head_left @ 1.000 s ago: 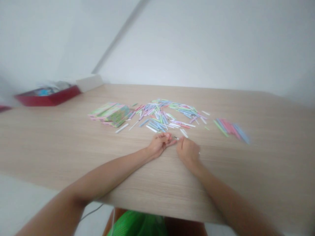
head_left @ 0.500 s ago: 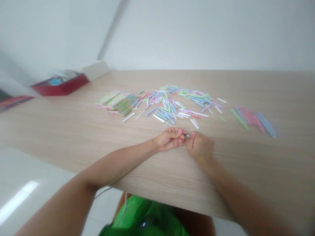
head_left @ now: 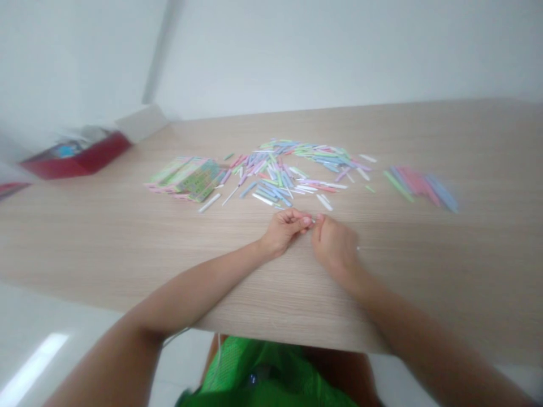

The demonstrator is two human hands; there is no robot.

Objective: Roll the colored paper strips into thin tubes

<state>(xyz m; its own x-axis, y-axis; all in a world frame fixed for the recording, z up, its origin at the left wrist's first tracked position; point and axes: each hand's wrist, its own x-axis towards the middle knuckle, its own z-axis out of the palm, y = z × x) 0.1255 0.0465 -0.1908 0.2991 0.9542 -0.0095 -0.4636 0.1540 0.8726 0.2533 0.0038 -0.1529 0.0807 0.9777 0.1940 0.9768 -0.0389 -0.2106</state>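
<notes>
Close together above the table, my left hand (head_left: 285,229) and my right hand (head_left: 337,243) face each other in front of a heap of sticks. Finger and thumb of my left hand are pinched near a tiny pale bit in the gap; what they hold is too small to name. Wrapped in a fist, my right hand grips a thin stick, mostly hidden; a small white end (head_left: 358,248) pokes out behind it. Beyond the hands lie scattered thin pastel sticks (head_left: 275,180) in blue, green, pink, purple and white, some like slim tubes.
Left of the heap are stacked slim patterned packs (head_left: 186,178). A neat row of pastel sticks (head_left: 419,186) lies at the right. A red box (head_left: 80,161) with things inside stands far left, beside a whitish block (head_left: 144,121) near the wall.
The view has shifted a little. My hands have drawn closer, and the dark-tipped bit seen between them earlier is now almost covered. A white end now shows behind my right hand.
</notes>
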